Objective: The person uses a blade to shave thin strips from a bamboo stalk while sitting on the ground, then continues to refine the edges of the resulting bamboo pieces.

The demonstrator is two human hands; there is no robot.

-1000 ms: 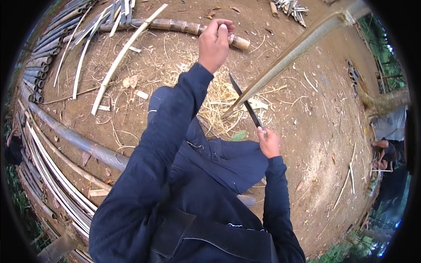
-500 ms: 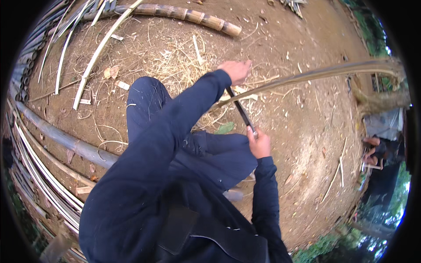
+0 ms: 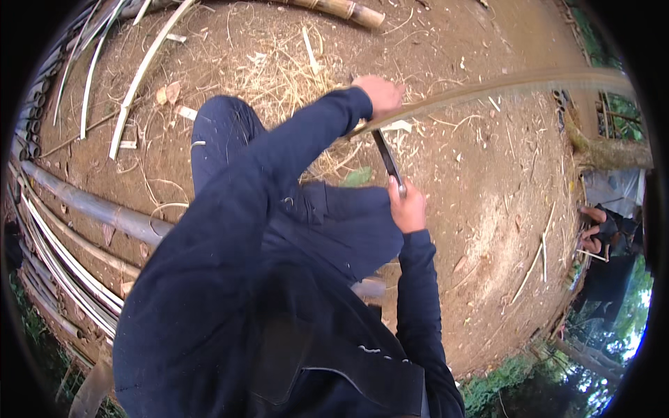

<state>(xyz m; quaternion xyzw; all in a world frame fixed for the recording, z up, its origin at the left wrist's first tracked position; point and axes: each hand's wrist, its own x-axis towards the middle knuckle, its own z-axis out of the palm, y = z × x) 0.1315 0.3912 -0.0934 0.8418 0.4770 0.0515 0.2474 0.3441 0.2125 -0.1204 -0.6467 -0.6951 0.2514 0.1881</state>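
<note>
A long, dark-bladed knife (image 3: 385, 155) slants between my hands. My right hand (image 3: 408, 207) is closed on its lower end, beside my bent knee. Near the blade's far part is my left hand (image 3: 380, 95), its fingers curled and what they hold hidden. A long, thin bamboo strip (image 3: 481, 90), blurred by motion, crosses the blade just below my left hand and runs off to the right. Its near end passes by my left wrist. Below the blade, a green leaf (image 3: 357, 177) lies on the ground in front of my leg.
Thin shavings (image 3: 279, 80) cover the dirt ahead. A thick bamboo pole (image 3: 348, 10) lies at the far side and a grey one (image 3: 104, 198) at the left, among pale split strips (image 3: 66, 268). Another person (image 3: 598, 228) sits at the far right, near a tree trunk (image 3: 613, 152).
The bamboo strip has swung upward in the picture and now passes right by my left hand. The whole view has shifted slightly, and both hands and the knife appear a little higher.
</note>
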